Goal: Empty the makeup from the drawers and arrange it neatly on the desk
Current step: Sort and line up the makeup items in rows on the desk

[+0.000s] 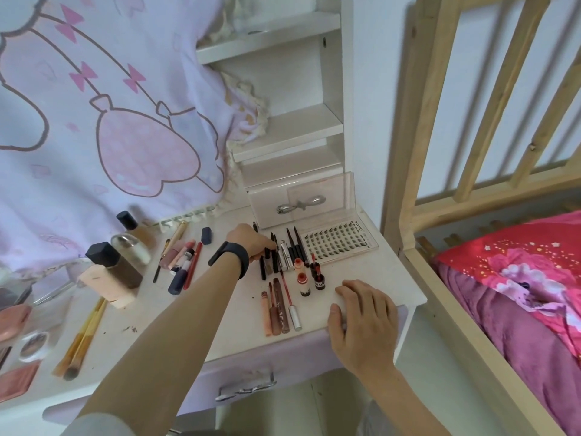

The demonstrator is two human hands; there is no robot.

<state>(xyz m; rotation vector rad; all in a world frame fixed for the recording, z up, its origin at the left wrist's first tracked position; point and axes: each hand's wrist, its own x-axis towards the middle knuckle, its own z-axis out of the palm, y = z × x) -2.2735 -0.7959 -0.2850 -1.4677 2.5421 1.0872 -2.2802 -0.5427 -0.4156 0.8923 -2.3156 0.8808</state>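
Note:
My left hand (251, 242) reaches across the white desk (377, 278) and pinches down on a row of dark makeup pencils (294, 247), its fingertips closed on one of them. A black band sits on that wrist. My right hand (361, 316) lies flat on the desk's front right edge, thumb over the rim, holding nothing. Lip gloss tubes (279, 306) lie side by side in front of the pencils, beside two small red-capped bottles (303, 281). An open false-lash tray (339, 243) lies at the back right. Lipsticks (185, 259) lie to the left.
A small shut drawer (298, 202) stands at the back under white shelves. The desk's front drawer (245, 388) is shut. Foundation bottles (119, 265), brushes (81, 335) and compacts fill the left. A patterned cloth (110, 121) hangs behind. A wooden bed frame (408, 184) stands close on the right.

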